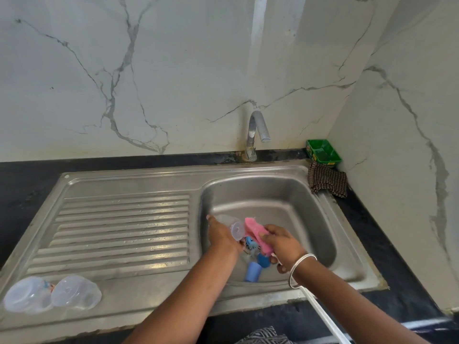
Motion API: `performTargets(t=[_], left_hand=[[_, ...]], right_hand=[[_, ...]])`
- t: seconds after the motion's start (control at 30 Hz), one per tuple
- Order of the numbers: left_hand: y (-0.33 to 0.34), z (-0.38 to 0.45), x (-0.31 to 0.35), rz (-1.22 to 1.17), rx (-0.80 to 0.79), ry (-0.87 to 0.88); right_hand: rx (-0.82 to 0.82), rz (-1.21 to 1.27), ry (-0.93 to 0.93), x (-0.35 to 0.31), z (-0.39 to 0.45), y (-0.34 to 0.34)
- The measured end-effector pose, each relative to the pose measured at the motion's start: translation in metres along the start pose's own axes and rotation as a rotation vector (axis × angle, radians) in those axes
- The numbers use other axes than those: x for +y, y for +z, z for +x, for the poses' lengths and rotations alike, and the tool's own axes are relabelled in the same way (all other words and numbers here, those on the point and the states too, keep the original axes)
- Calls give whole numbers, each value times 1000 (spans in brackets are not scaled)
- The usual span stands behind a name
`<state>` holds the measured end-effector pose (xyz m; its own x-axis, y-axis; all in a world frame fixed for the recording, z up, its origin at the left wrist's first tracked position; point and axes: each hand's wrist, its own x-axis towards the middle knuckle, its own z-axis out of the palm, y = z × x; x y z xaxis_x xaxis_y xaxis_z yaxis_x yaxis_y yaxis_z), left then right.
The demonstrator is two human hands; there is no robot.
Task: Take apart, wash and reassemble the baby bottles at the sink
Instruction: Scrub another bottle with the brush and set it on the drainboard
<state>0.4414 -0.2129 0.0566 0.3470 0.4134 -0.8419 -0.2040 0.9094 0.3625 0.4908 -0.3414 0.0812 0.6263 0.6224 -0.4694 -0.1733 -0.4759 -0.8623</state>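
Observation:
Over the steel sink basin [293, 194], my left hand [221, 235] grips a clear baby bottle [232, 225], its open end turned toward my right. My right hand [283, 244] holds a pink sponge brush [254, 232] on a white handle, the sponge touching the bottle's mouth. Below the hands, blue bottle parts [253, 270] lie at the bottom of the basin, among them a cap and a ring. Two clear bottles [52, 292] lie on their sides on the draining board's front left corner.
A tap [255, 135] stands behind the basin with no water running. A green tray [323, 151] and a checked cloth [327, 181] sit in the back right corner. The ribbed draining board [119, 229] stretches left of the basin. Marble walls close in behind and right.

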Motion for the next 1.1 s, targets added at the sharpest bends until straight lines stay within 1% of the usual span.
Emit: performTargets(t=[0.03, 0.07, 0.13, 0.2, 0.3, 0.37, 0.43, 0.5, 0.6, 0.67, 0.77, 0.87, 0.97, 1.03, 1.1], left_hand=[[-1, 3, 1, 25, 15, -13], [-2, 2, 1, 48, 31, -35], [-1, 0, -3, 85, 8, -67], [0, 1, -9, 82, -28, -80], [2, 6, -6, 66, -56, -55], [2, 8, -2, 90, -48, -32], [-2, 11, -1, 112, -24, -56], [-5, 8, -5, 123, -10, -99], [-4, 2, -15, 180, -15, -118], [0, -4, -18, 191, -38, -133], [-1, -2, -14, 165, -63, -119], [-2, 0, -7, 160, -44, -144], [-3, 2, -8, 184, -31, -132], [-3, 0, -11, 188, -61, -97], [-5, 3, -9, 191, -116, -31]], right_hand=[[67, -27, -110, -4, -2, -2], [129, -144, -236, -4, -1, -5], [169, -471, -370, -4, 3, -8], [167, -664, -447, 2, 8, -8], [126, -850, -575, 8, 6, -3], [86, -966, -616, 13, 1, -4], [83, -1045, -628, 17, -1, -10], [134, -1028, -618, 18, 3, -16], [239, -908, -587, 13, 13, -18], [202, -864, -634, 7, 11, -12], [75, -943, -733, 7, 2, -4], [112, -967, -761, 15, 1, -16], [173, -934, -706, 19, 9, -25], [165, -784, -621, 13, 12, -19], [61, -554, -592, 7, 10, -9]])
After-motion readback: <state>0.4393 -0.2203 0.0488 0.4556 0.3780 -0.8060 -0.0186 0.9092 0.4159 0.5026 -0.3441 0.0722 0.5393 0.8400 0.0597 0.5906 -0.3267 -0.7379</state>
